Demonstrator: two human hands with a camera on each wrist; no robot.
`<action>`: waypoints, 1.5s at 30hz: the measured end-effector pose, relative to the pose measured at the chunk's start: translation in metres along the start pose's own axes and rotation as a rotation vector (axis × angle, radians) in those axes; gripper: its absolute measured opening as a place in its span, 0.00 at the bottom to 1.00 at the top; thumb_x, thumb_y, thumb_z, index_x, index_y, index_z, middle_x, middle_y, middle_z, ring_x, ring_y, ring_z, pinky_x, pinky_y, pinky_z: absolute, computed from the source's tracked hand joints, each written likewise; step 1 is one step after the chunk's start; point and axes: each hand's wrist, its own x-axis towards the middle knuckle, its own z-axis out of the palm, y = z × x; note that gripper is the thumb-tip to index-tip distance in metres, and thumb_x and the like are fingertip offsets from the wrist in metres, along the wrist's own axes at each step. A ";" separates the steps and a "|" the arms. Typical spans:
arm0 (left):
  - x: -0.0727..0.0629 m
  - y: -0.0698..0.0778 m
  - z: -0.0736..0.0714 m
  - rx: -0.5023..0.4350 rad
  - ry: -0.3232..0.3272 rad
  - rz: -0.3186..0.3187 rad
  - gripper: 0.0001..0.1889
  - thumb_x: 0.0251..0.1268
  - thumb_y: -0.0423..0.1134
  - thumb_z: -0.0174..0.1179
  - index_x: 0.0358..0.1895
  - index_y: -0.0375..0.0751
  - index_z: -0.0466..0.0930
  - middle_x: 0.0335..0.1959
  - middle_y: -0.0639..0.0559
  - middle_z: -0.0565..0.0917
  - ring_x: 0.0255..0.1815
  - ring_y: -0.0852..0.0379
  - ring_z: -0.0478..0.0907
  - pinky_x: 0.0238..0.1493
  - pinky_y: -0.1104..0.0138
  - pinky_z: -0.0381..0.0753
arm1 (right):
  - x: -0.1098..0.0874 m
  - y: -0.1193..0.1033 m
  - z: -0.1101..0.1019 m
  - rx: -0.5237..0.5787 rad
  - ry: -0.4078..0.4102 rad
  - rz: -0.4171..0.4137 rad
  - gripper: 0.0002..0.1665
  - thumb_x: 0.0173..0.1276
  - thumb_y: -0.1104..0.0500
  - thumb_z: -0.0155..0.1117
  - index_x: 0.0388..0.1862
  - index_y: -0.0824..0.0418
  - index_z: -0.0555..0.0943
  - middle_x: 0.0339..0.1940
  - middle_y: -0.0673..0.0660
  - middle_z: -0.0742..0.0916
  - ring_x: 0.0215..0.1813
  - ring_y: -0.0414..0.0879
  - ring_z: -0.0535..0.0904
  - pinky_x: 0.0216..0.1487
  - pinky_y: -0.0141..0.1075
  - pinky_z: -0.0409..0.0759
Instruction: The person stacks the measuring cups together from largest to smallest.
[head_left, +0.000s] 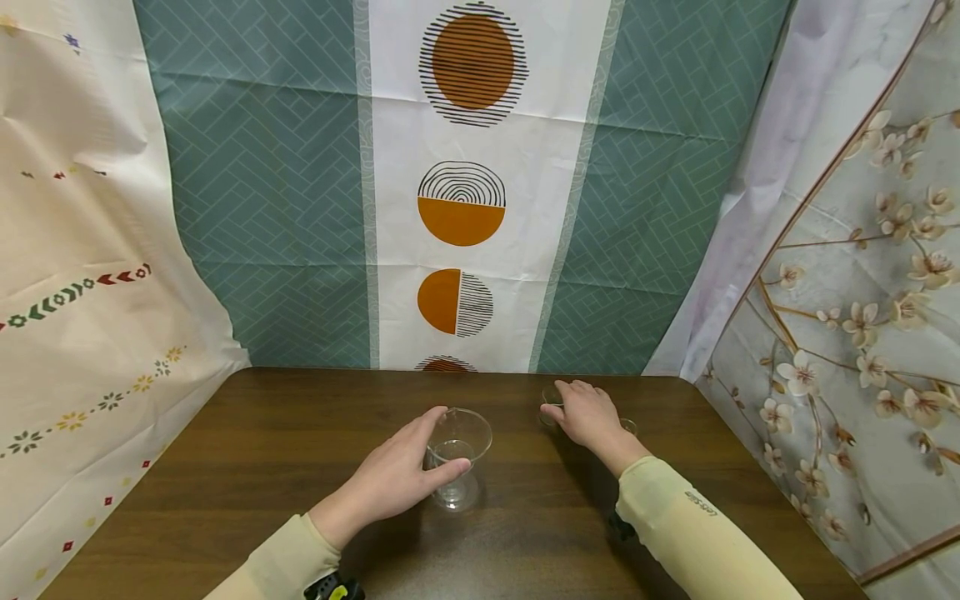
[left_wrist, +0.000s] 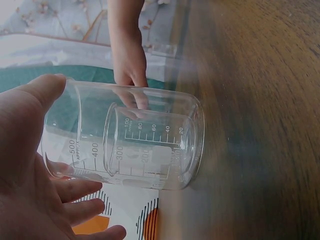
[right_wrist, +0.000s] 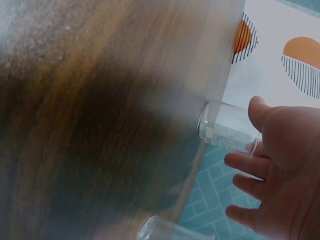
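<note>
A large clear glass beaker point(head_left: 460, 467), marked up to 500, stands upright on the wooden table. Inside it sits a smaller beaker point(left_wrist: 150, 135) with a scale up to 100. My left hand point(head_left: 401, 467) spans the large beaker's rim from the left, thumb and index finger at opposite sides, other fingers spread. Farther back on the right, my right hand point(head_left: 592, 417) has its thumb and index finger around the top of another small clear beaker point(right_wrist: 230, 125), which stands on the table. Its remaining fingers extend past the glass. In the head view this hand mostly covers that beaker.
Another clear glass vessel point(right_wrist: 170, 231) stands close to my right wrist, mostly hidden by it in the head view. The brown table point(head_left: 300, 433) ends at a hanging green and white cloth point(head_left: 465, 250). Patterned cloths flank it on the left and right.
</note>
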 end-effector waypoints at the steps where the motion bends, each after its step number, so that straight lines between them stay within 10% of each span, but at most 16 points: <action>1: 0.000 0.000 0.000 0.001 0.001 0.001 0.49 0.73 0.73 0.65 0.83 0.42 0.66 0.76 0.47 0.79 0.75 0.46 0.77 0.68 0.42 0.79 | 0.000 0.000 0.000 0.000 0.002 -0.001 0.39 0.87 0.40 0.61 0.79 0.69 0.74 0.74 0.69 0.82 0.79 0.65 0.74 0.78 0.64 0.69; 45: -0.001 -0.001 0.000 -0.001 -0.007 -0.009 0.50 0.72 0.74 0.64 0.84 0.43 0.66 0.77 0.49 0.78 0.76 0.46 0.76 0.70 0.41 0.78 | 0.003 0.002 0.001 0.016 0.061 -0.017 0.35 0.82 0.41 0.69 0.69 0.71 0.82 0.63 0.67 0.89 0.68 0.65 0.82 0.72 0.59 0.78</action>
